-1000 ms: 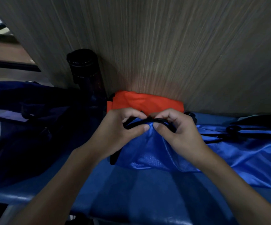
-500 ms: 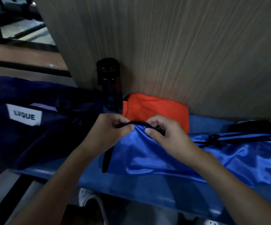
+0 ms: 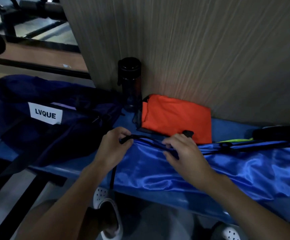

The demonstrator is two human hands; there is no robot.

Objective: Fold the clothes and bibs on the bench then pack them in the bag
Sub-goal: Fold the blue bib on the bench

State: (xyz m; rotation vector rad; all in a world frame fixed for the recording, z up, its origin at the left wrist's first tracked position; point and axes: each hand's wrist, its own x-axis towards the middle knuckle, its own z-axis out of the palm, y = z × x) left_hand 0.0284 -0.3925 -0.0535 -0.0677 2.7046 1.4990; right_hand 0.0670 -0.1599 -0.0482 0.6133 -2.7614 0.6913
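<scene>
A shiny blue bib (image 3: 218,168) with black trim lies stretched along the blue bench (image 3: 67,168). My left hand (image 3: 113,148) pinches the black trim at the bib's left end. My right hand (image 3: 184,151) pinches the same top edge a little to the right. Behind my hands a folded orange garment (image 3: 177,116) lies against the wall. A dark navy bag (image 3: 41,116) with a white LVQUE label sits on the bench at the left.
A dark bottle (image 3: 130,82) stands by the wooden wall (image 3: 210,49) between bag and orange garment. A black item (image 3: 279,132) and a yellow-green cloth edge (image 3: 234,140) lie at the far right. White clogs (image 3: 106,205) show on the floor below the bench edge.
My hands have spread apart along the bib's black-trimmed top edge, the left one going left. The view has shifted so the bag and its label show fully.
</scene>
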